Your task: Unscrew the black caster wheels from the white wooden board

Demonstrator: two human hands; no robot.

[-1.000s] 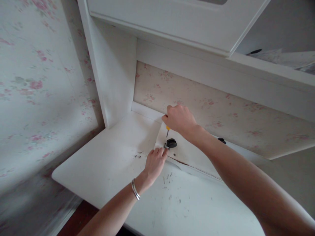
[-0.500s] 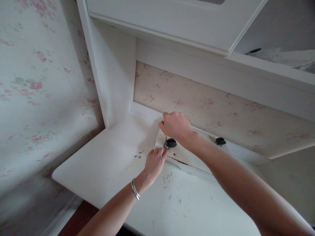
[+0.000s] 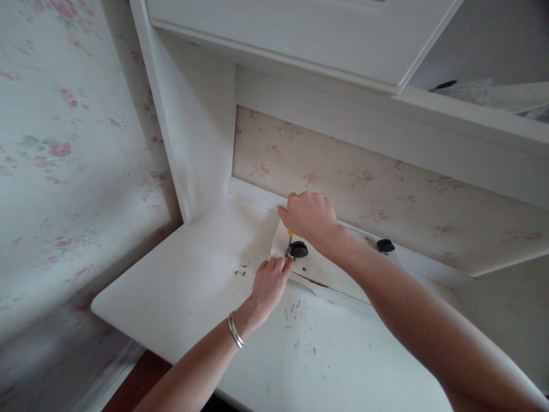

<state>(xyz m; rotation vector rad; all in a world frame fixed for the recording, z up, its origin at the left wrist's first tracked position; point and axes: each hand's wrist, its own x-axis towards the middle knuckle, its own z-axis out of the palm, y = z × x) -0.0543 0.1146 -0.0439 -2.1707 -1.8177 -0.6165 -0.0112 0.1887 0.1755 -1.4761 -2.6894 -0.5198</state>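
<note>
My right hand (image 3: 309,215) is closed in a fist around a screwdriver (image 3: 290,233). A bit of its yellow handle shows below the fist, and the thin shaft points down at the mount of a black caster wheel (image 3: 299,249). From the front, my left hand (image 3: 270,283), wearing a silver bangle, has its fingers curled against the metal base of that caster. The screwdriver's tip and any screw under it are hidden by the fingers. The caster stands at the left end of a white board (image 3: 343,277) with a chipped front edge.
A second caster (image 3: 385,245) stands farther right on the board. Several small dark screws (image 3: 241,272) lie left of my left hand on the white desk (image 3: 171,286). White cabinets (image 3: 300,40) overhang the desk, and a side panel (image 3: 201,126) rises at the left.
My right fist has risen slightly and shifted a little right, so more of the yellow handle and shaft shows. My left hand has stayed at the caster base.
</note>
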